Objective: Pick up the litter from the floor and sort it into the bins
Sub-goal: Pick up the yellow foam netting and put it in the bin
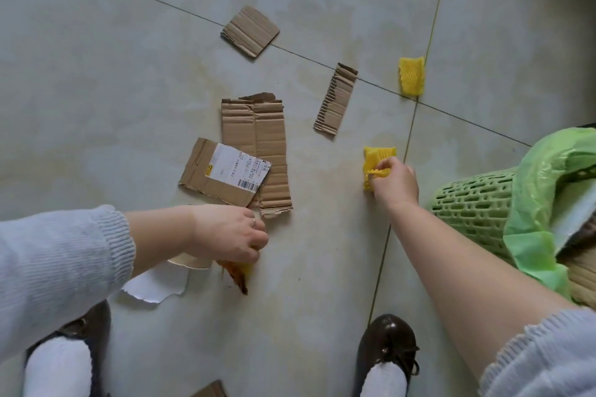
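My right hand (395, 182) pinches a yellow foam net (375, 159) at floor level, just left of the green bin (474, 206). My left hand (230, 234) holds a brown and yellow peel (237, 274) that hangs from its fingers, and a pale paper cup (190, 261) shows under the wrist. A second yellow foam net (412, 76) lies farther back. Several cardboard pieces lie on the tiles: a square one (251, 31), a narrow strip (336, 100), a long piece (267, 151), and one with a shipping label (222, 171).
A torn white paper (154, 284) lies under my left forearm. The green perforated bin has a green bag liner (545, 190) and stands at the right edge. My two brown shoes (387, 345) stand at the bottom. Another cardboard corner (211, 390) shows at the bottom edge.
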`<state>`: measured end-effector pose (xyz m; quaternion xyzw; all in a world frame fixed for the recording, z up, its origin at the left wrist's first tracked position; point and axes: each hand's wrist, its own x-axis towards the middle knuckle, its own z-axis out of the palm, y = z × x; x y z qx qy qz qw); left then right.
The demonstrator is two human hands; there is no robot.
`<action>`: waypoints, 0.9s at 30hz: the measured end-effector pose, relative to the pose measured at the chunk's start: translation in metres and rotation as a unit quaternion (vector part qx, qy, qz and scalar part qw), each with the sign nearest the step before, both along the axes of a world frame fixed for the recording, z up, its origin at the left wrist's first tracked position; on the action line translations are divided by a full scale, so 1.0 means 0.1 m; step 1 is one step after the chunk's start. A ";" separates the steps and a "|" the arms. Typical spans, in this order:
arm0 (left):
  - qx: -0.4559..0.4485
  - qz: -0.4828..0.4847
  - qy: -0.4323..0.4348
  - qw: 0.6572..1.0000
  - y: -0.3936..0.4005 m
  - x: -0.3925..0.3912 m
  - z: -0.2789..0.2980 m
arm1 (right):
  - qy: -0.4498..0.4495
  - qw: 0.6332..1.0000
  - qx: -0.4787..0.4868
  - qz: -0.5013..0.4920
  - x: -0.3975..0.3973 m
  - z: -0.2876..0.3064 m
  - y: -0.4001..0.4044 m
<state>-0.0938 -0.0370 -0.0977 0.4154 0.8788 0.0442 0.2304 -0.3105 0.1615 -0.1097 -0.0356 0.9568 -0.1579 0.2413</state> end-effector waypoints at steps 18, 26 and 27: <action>0.277 0.573 -0.004 0.771 -0.23 -1.40 -0.07 | 0.111 0.979 0.080 0.153 -1.51 -0.06 -0.68; 0.272 0.582 -0.009 0.766 -0.39 -1.45 -0.09 | 0.124 0.964 0.119 0.201 -1.71 -0.16 -0.68; 0.268 0.574 -0.013 0.773 -0.40 -1.41 -0.08 | 0.129 0.964 0.120 0.201 -1.69 -0.16 -0.67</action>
